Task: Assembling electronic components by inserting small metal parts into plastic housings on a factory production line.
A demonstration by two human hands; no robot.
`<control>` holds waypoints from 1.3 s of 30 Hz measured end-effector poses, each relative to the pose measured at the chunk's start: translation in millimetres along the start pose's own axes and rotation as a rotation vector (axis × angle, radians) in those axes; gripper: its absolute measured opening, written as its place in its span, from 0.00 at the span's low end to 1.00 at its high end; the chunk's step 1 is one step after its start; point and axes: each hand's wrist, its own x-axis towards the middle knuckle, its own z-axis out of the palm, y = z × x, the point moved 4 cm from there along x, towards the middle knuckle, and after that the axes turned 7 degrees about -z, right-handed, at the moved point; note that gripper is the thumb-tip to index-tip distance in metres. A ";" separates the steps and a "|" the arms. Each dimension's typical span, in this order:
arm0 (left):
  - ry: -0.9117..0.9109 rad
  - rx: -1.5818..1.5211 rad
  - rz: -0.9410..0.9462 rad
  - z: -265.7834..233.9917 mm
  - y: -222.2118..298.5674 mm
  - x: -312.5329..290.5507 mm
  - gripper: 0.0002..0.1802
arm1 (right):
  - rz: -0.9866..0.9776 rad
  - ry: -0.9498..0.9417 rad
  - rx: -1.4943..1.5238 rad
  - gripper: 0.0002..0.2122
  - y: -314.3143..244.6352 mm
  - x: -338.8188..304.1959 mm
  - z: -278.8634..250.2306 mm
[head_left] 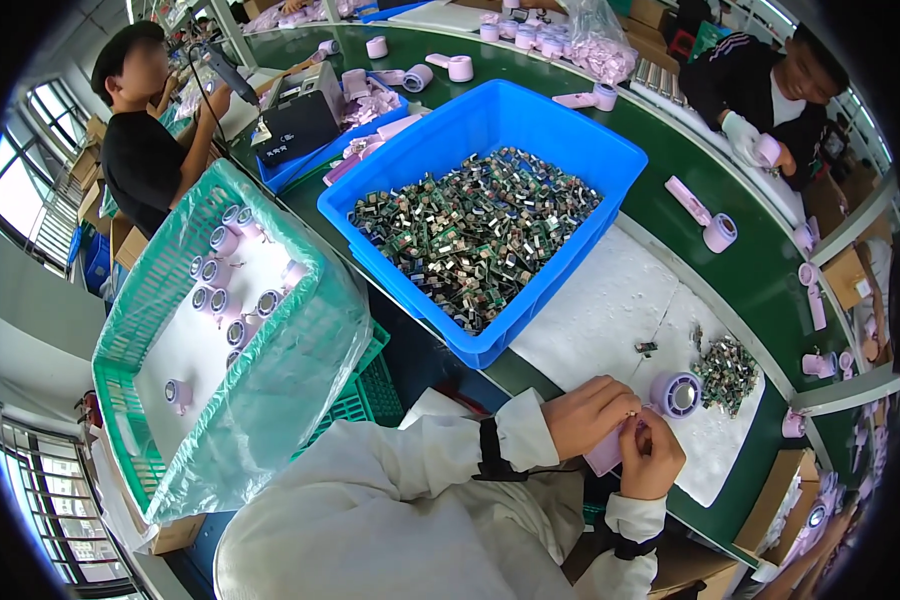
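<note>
My left hand and my right hand meet at the near edge of the white foam sheet, fingertips pinched together. Whatever small thing lies between the fingertips is too hidden to make out. A flat lilac handle shows between and below the hands. Just beyond my right hand is a lilac round fan head with a pale centre; my fingers hide whether it joins the handle. A heap of small green circuit boards lies right of the fan head, and one loose circuit board lies beyond it.
A blue bin full of circuit boards stands ahead. At left, a green basket lined with plastic holds several lilac fans. More lilac fans lie on the green table. One person stands far left; another works far right.
</note>
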 end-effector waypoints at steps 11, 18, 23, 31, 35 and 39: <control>-0.279 -0.706 -0.640 -6.0 -27.6 7.2 0.18 | 0.050 0.065 0.212 0.06 -3.0 10.8 -13.5; -0.314 -0.774 -0.536 5.3 -22.1 12.3 0.18 | 0.069 0.085 0.219 0.07 2.3 5.7 -17.9; -0.366 -0.696 -0.510 5.6 -17.6 8.5 0.19 | 0.061 0.046 0.223 0.07 2.3 1.5 -23.5; -0.424 -0.819 -0.509 8.0 -24.9 2.8 0.13 | 0.024 -0.099 0.304 0.07 6.6 2.1 -37.7; -0.443 -0.904 -0.491 3.7 -28.2 2.5 0.14 | 0.080 -0.075 0.371 0.07 7.8 -2.0 -33.1; -0.470 -0.984 -0.539 7.3 -33.2 2.9 0.14 | 0.135 -0.078 0.416 0.07 15.2 -2.2 -27.4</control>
